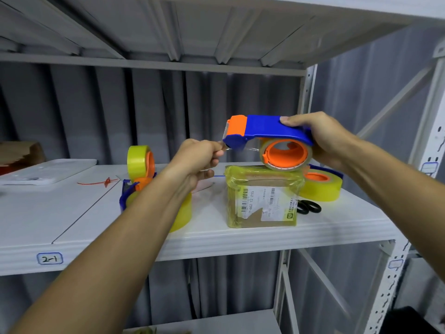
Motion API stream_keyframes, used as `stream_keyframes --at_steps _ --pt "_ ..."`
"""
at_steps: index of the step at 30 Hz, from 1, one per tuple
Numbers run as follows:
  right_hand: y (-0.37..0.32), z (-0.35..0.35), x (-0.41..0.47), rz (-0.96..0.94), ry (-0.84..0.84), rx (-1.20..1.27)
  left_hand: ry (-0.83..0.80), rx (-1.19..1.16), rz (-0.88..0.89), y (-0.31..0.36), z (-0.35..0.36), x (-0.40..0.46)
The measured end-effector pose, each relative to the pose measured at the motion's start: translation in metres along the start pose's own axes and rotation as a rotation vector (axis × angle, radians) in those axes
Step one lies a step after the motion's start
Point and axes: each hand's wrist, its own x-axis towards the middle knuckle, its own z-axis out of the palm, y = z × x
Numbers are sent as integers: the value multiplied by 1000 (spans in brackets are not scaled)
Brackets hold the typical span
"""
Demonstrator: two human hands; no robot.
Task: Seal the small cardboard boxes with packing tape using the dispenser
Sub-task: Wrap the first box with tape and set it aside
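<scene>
The right hand (320,138) is gripping the blue and orange tape dispenser (267,138) above the small cardboard box (261,198), its roll touching the box's top. The left hand (197,160) is pinching the tape end (226,148) by the dispenser's nose. The box is sitting near the shelf's (240,239) front edge, scissors (308,207) just beside it.

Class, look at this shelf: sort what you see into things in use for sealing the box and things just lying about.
In use:
- blue and orange tape dispenser, held by the right hand
- tape end pinched by the left hand
- small cardboard box

Lying about:
- black scissors
- yellow tape roll behind the box
- second dispenser
- orange tie
- white tray
</scene>
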Motion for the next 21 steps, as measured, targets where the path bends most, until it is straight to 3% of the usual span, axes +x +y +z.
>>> stream_keyframes --at_steps 12,21 --pt "-3 -23 9 22 -32 -67 1 56 8 0 -2 -4" --pt "3 -58 8 26 -23 -2 34 -53 -10 3 2 -9"
